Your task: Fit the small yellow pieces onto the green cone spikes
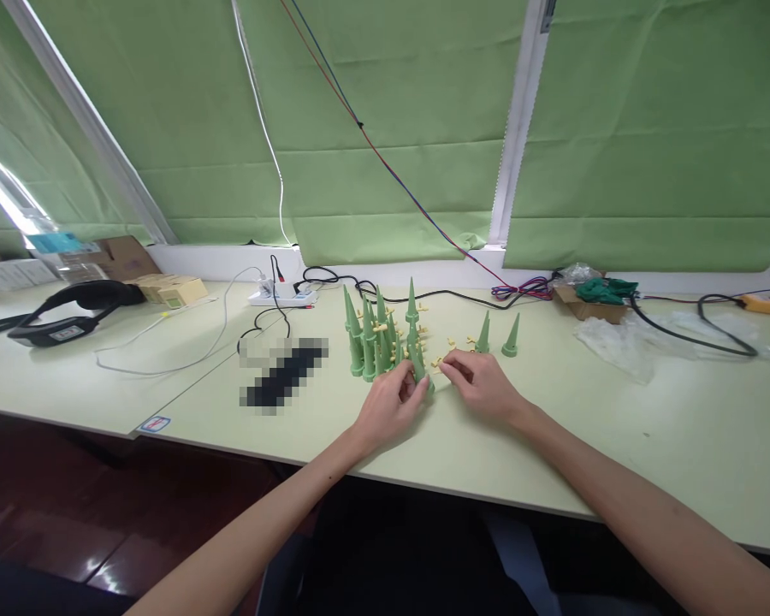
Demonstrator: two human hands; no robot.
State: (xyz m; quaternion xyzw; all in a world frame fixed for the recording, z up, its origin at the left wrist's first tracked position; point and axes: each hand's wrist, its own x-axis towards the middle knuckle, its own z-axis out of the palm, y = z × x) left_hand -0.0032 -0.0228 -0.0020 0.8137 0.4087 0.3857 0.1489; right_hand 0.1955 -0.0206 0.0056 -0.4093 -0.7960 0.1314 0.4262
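Observation:
Several pale green cones [368, 346] with round collars stand grouped upright on the table, some stacked, with small yellow pieces on or among them. At the near right of this group, my left hand [391, 406] is closed around a green cone [418, 364], its thumb toward the right. Just to the right, my right hand [484, 385] pinches a small yellow piece [439, 363] between thumb and forefinger, close to that cone. Behind my right hand are two green cones, one partly hidden [483, 332] and one standing free [512, 336], with a loose yellow piece [451, 342] nearby.
On the left lie a black headset-like band [77, 316] and yellowish blocks [173, 291]. A white power strip [282, 295] with cables sits at the back. At right are a small cardboard box [590, 305], clear plastic bags [616, 346] and a black cable [693, 334].

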